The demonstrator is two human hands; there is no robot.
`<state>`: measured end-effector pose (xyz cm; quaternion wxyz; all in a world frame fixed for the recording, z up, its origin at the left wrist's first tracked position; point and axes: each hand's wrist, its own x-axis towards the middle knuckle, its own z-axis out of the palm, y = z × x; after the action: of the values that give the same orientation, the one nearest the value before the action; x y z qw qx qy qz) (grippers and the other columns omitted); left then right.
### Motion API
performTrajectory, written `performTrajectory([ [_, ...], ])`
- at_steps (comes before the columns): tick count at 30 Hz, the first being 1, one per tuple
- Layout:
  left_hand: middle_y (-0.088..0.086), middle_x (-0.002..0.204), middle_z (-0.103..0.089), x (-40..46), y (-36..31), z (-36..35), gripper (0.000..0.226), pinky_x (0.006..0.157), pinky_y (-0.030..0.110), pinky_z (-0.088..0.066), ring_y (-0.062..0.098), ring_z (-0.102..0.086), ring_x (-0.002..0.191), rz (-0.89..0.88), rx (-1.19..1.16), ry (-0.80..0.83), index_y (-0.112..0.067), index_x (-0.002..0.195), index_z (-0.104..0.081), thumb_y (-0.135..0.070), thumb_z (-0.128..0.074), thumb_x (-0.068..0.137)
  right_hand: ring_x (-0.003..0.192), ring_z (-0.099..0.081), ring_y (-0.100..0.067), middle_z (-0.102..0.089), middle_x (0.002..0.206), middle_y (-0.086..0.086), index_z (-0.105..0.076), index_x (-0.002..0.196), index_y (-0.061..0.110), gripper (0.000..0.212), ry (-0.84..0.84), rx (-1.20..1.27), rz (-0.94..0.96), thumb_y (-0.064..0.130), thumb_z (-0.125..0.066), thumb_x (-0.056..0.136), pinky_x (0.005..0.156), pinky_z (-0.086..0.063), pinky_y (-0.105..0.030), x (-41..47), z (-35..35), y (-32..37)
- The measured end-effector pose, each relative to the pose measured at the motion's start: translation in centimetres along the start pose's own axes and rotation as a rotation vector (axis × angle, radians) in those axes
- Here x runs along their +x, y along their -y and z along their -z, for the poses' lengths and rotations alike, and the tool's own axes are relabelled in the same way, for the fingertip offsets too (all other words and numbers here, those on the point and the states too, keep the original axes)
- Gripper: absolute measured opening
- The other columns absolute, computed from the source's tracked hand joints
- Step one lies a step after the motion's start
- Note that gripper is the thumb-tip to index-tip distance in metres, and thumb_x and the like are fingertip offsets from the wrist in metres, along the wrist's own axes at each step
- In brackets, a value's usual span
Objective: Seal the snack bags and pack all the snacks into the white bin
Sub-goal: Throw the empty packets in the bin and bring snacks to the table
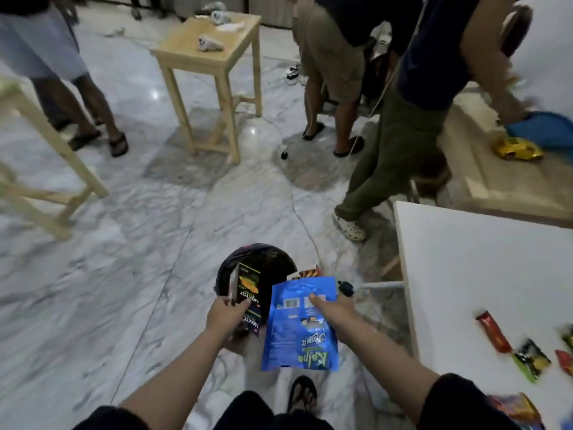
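Left hand (226, 315) grips a black Nextar box (248, 293); right hand (335, 311) pinches a blue snack bag (297, 336), both above a black-lined bin (273, 259). Wrapped snacks (527, 358) lie near the white table's (480, 259) right edge.

Glossy blue foil bag (299, 324), polished marble floor (124, 243), pale wooden stool (210, 57).

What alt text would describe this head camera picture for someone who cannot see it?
Seen from above, a person's left hand holds black Nextar packets and the right hand holds a blue snack bag over a black-lined bin on a marble floor. More snacks lie on a white table at right.
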<state>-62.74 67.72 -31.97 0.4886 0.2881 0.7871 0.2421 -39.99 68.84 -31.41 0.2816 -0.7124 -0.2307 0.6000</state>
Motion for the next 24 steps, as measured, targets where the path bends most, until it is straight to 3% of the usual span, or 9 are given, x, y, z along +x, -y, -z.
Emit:
performTrajectory([
  [2, 0.011, 0.096, -0.066, 1.2, 0.9, 0.2, 0.043, 0.072, 0.031, -0.049, 0.026, -0.062, 0.085, 0.066, 0.006, -0.039, -0.003, 0.102, -0.058, -0.035, -0.074, 0.077, 0.067, -0.069, -0.027, -0.071, 0.080, -0.013, -0.067, 0.088, 0.002, 0.015, 0.015, -0.061, -0.043, 0.014, -0.074, 0.082, 0.058, -0.057, -0.035, 1.6, -1.4, 0.4],
  [4, 0.011, 0.099, -0.062, 2.5, 1.6, 0.3, 0.045, 0.081, 0.036, -0.050, 0.030, -0.062, 0.095, 0.140, 0.029, -0.032, -0.007, 0.102, -0.053, -0.039, -0.072, 0.077, 0.069, -0.069, -0.028, -0.071, 0.081, -0.014, -0.067, 0.091, -0.001, 0.020, 0.022, -0.101, -0.071, 0.013, -0.075, 0.080, 0.059, -0.056, -0.035, 3.4, -2.7, 0.5],
  [9, 0.010, 0.102, -0.061, 6.6, 1.3, 0.0, 0.044, 0.078, 0.033, -0.048, 0.028, -0.060, 0.090, 0.207, 0.069, 0.033, -0.004, 0.109, -0.055, -0.036, -0.067, 0.082, 0.072, -0.069, -0.027, -0.070, 0.084, -0.012, -0.064, 0.097, 0.002, 0.025, 0.013, -0.223, -0.145, 0.014, -0.074, 0.078, 0.059, -0.055, -0.032, 8.3, -6.0, 1.4],
  [13, 0.010, 0.102, -0.058, 10.3, 0.6, -0.1, 0.031, 0.082, 0.036, -0.045, 0.030, -0.058, 0.094, 0.245, 0.110, 0.088, -0.007, 0.104, -0.053, -0.030, -0.063, 0.085, 0.077, -0.069, -0.029, -0.070, 0.087, -0.013, -0.066, 0.094, 0.003, 0.022, 0.002, -0.330, -0.190, 0.014, -0.070, 0.076, 0.072, -0.059, -0.039, 12.0, -8.2, 1.9],
  [16, 0.010, 0.108, -0.058, 13.3, 0.4, -0.6, 0.041, 0.082, 0.034, -0.044, 0.030, -0.058, 0.102, 0.292, 0.154, 0.103, -0.005, 0.116, -0.053, -0.032, -0.061, 0.086, 0.079, -0.068, -0.028, -0.070, 0.088, -0.012, -0.066, 0.090, 0.005, 0.020, -0.002, -0.415, -0.213, 0.016, -0.069, 0.074, 0.073, -0.059, -0.039, 14.6, -9.6, 2.4],
  [20, 0.007, 0.096, -0.052, 16.6, -0.9, -1.6, 0.025, 0.077, 0.031, -0.040, 0.027, -0.052, 0.090, 0.308, 0.245, 0.155, -0.012, 0.088, -0.052, -0.036, -0.059, 0.088, 0.085, -0.067, -0.030, -0.066, 0.097, -0.012, -0.061, 0.101, 0.002, 0.041, 0.045, -0.546, -0.226, 0.028, -0.074, 0.072, 0.070, -0.057, -0.038, 18.7, -11.1, 3.0],
  [24, 0.016, 0.112, -0.063, 20.7, -1.1, -3.1, 0.054, 0.082, 0.036, -0.046, 0.031, -0.060, 0.100, 0.312, 0.202, 0.187, -0.003, 0.112, -0.059, -0.048, -0.060, 0.083, 0.104, -0.062, -0.030, -0.062, 0.116, -0.011, -0.056, 0.118, 0.004, 0.064, 0.063, -0.664, -0.154, 0.046, -0.075, 0.074, 0.078, -0.050, -0.033, 22.2, -12.2, 4.2],
])
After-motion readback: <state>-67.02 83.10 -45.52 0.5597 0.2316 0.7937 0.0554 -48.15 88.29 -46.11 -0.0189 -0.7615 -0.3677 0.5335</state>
